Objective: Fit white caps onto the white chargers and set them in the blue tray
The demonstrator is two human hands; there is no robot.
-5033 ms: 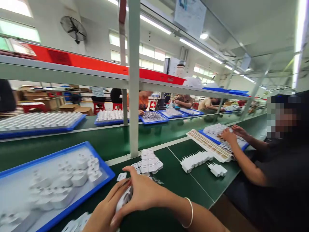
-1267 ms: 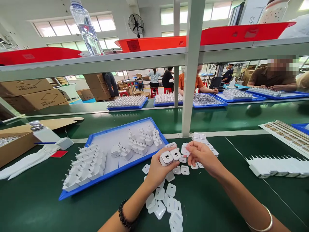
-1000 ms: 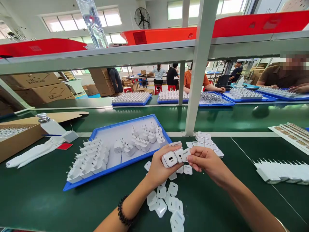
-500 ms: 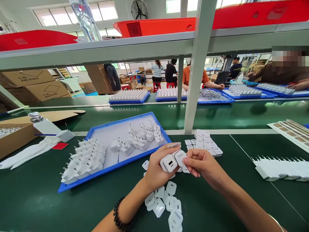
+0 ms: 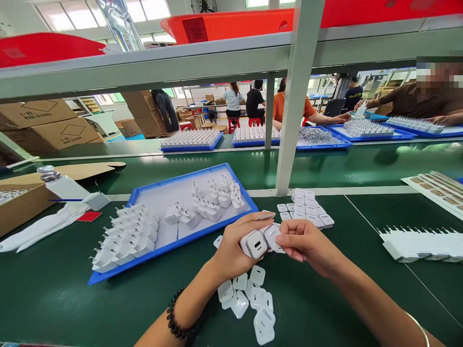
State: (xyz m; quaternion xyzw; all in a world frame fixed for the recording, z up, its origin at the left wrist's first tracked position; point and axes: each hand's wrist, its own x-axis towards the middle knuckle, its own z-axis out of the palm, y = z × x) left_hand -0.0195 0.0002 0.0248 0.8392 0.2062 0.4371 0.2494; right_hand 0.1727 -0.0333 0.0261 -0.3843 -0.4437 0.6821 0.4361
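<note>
My left hand (image 5: 231, 246) is closed around a white plug charger (image 5: 256, 245), whose end face with two port slots points toward me. Right beside it is a white rounded-square cover (image 5: 272, 234), tilted, with its edge pinched between the thumb and fingers of my right hand (image 5: 313, 243). Whether that cover touches the charger I cannot tell. Under my hands, several loose white covers (image 5: 264, 324) with slots lie scattered on the green table. Just behind my right hand stand rows of white square pieces (image 5: 307, 208) with printed tops.
A blue-rimmed tray (image 5: 181, 181) holds white plug chargers (image 5: 126, 236) with pins up. More chargers (image 5: 423, 243) stand in a row at right. A metal post (image 5: 289, 144) rises behind my hands. Gloves (image 5: 47, 226) and a carton (image 5: 32, 205) lie left. Co-workers sit across the line.
The cover by my right fingers has tilted, and its printed face shows less clearly. Both hands stay close together around the same spot. The camera view has dipped slightly.
</note>
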